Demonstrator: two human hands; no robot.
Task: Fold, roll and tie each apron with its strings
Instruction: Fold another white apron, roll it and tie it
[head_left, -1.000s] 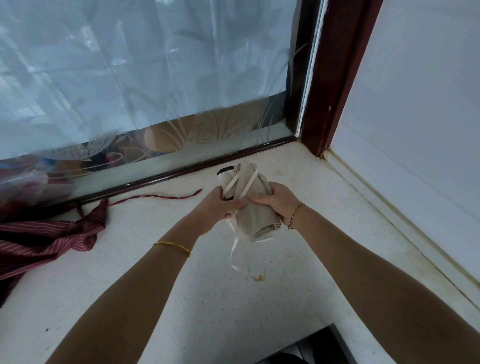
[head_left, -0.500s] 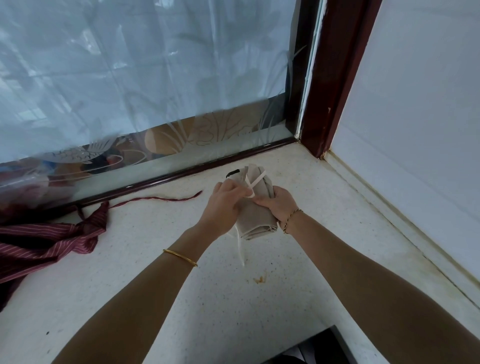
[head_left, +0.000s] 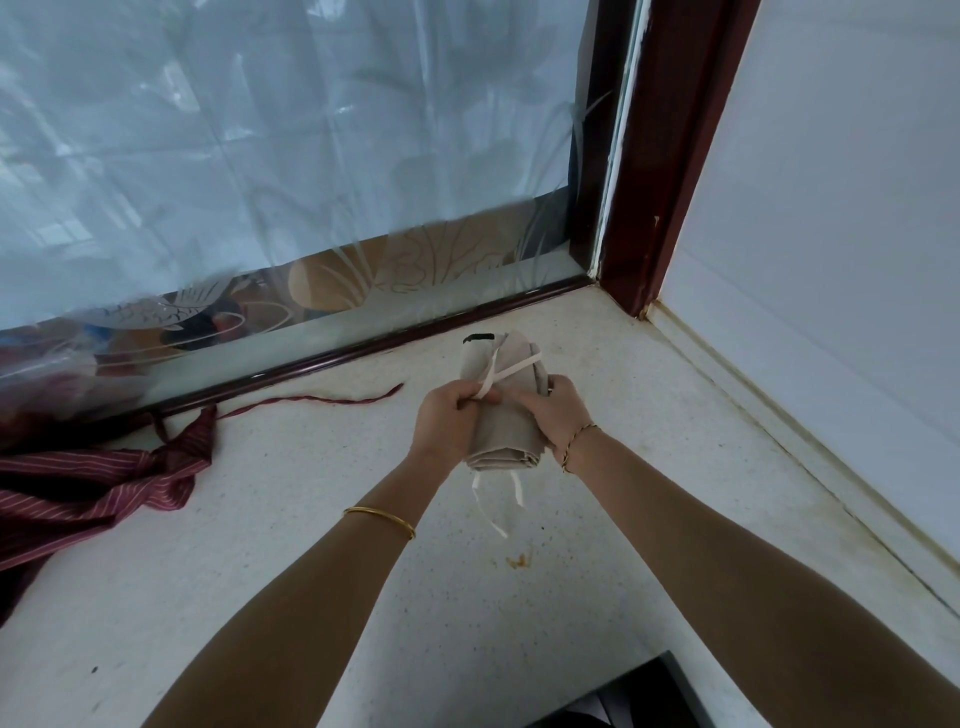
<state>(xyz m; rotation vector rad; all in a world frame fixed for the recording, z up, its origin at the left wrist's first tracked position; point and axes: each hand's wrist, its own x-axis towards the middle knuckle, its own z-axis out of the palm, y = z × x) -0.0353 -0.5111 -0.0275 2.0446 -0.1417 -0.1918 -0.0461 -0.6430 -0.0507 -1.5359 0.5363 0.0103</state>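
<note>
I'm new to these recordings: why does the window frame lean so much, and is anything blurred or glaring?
Head view: the wide-angle lens makes the window frame lean; daylight through the frosted glass is soft, without glare or hard shadows; the beige apron roll and strings look sharp, shapes behind the glass hazy.

Bare left forearm (head_left: 291, 597) and bare right forearm (head_left: 727, 545), uncovered from the lower edge of view up to the hands. Round the left forearm, well short of the left hand (head_left: 447, 415), 1 plain, smooth gold bangle (head_left: 382, 515), thin and rounded. At the wrist just behind the right hand (head_left: 553, 410), 1 fine gold chain bracelet (head_left: 576, 441) of small twisted links, slimmer than the bangle.
</note>
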